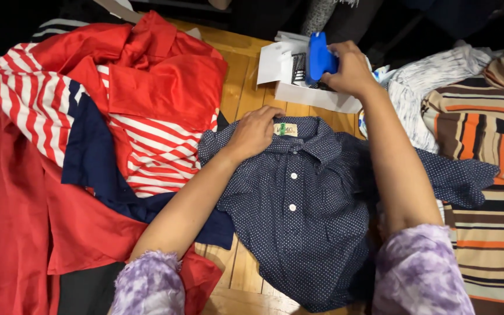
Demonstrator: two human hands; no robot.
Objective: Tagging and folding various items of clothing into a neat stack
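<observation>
shirt pinned at the collar, blue tool at the white box

while the red heap (pixel 59 175) takes up the whole left side of the wooden bench (pixel 240 76), with plain red cloth, red-and-white stripes and a navy panel bundled together, it lies untouched by either hand. on the far right sits a second pile, striped garments (pixel 491 151) in brown, orange and cream, with a grey-white knitted piece (pixel 427 87) beside them, also untouched.

between the two piles lies the navy dotted shirt (pixel 304 216), spread front-up on the bench with its white buttons showing, its collar toward the far edge and one sleeve reaching out over the striped pile. it looks laid out flat and ready, so the spreading seems done.

the left hand (pixel 255 131) rests palm-down with fingers curled on the left side of the collar, pressing the cloth to the bench just beside the small neck label (pixel 286 129); it pins the shirt rather than lifts it.

the right hand (pixel 351 70) is closed around a blue handheld tool (pixel 319 57), held over the open white box (pixel 298 87) at the far edge of the bench, well apart from the collar. small dark items show inside the box, too small to tell.

judging from this, the work on the shirt's neck label has not begun: the tool is at the box, not on the cloth, and nothing hangs from the label.
</observation>
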